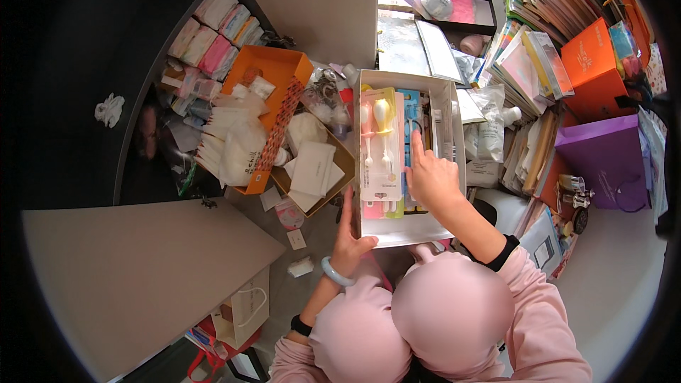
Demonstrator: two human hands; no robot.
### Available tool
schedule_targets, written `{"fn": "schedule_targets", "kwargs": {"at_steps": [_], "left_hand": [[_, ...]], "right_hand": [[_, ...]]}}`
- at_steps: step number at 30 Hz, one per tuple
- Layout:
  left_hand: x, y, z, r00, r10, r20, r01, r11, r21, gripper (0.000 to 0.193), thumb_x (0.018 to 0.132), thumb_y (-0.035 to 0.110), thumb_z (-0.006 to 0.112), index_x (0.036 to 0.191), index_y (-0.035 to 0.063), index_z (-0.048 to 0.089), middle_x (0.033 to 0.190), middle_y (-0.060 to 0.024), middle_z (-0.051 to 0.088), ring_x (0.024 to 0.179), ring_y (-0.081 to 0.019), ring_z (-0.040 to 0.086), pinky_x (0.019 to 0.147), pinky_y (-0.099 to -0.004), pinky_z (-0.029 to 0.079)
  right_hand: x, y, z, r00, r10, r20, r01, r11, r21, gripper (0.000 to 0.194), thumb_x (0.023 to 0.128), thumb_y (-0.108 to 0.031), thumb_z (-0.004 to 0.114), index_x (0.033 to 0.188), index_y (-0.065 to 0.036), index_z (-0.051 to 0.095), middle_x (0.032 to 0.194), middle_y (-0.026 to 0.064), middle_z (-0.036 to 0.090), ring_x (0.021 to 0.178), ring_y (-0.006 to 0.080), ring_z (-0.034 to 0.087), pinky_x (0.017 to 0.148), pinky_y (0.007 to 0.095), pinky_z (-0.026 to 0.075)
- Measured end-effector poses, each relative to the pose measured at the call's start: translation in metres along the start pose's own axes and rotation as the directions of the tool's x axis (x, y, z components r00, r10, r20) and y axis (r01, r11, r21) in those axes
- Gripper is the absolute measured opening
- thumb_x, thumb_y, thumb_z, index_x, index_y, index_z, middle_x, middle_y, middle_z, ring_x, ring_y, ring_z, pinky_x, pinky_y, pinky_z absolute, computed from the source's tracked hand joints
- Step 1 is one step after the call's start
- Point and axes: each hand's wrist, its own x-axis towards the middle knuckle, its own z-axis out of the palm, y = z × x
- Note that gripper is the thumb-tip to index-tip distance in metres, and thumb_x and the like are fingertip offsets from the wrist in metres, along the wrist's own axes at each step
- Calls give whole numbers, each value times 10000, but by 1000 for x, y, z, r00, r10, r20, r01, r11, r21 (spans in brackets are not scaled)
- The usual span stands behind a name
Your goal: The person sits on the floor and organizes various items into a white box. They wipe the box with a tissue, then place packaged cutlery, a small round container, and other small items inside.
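Note:
A white cardboard box (409, 235) stands upright in front of me, above my lap. My left hand (351, 242) grips its near left corner, with the fingers along the outer side and the thumb at the near rim. Inside the box lies a blister pack of pink and yellow baby spoons (381, 143), face up on the left. To its right is a blue package (408, 106) with a blue utensil in it. My right hand (433, 175) reaches in, index finger stretched onto the blue package. Its other fingers are curled, and what lies beneath the palm is hidden.
An orange box (274, 64) with white packets leans at the left, beside a brown box (340, 162) of white pouches. An open cabinet door (149, 276) juts in at lower left. Books (548, 0), an orange bag (593, 72) and a purple bag (604, 157) crowd the right.

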Motion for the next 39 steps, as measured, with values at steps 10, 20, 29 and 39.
{"fn": "schedule_targets", "kwargs": {"at_steps": [10,20,29,39], "left_hand": [[0,-5,-2,1000,17,20,-17,999,-34,1050,715,10,583,1590,111,12,1477,-132,390,1288,-203,460,1084,-324,362],[1,-14,-3,998,44,34,-43,998,-39,1059,725,17,613,1591,122,13,1546,-90,310,1390,-192,359,1139,-336,305],[0,-11,2,999,29,35,-28,999,-20,1081,722,-13,615,1590,136,-13,1461,-109,389,1295,-198,448,1085,-339,369],[-1,-11,1,997,49,65,-47,998,-34,1046,727,1,585,1581,77,-15,1535,-125,297,1392,-209,344,1149,-342,284]], "right_hand": [[-5,-5,-1,998,19,54,-21,999,39,594,953,-252,576,1419,58,377,917,186,667,767,350,691,657,447,537],[-8,-1,-10,998,-53,40,34,924,381,596,998,-215,504,1381,194,299,1291,387,471,1172,495,510,994,472,435],[21,1,13,969,179,169,-243,588,772,875,970,-362,554,1462,189,83,1521,403,173,1467,425,186,1189,377,202],[14,5,10,959,267,94,-207,432,878,748,917,-135,613,1500,102,209,1524,280,332,1424,295,347,1149,341,286]]}}
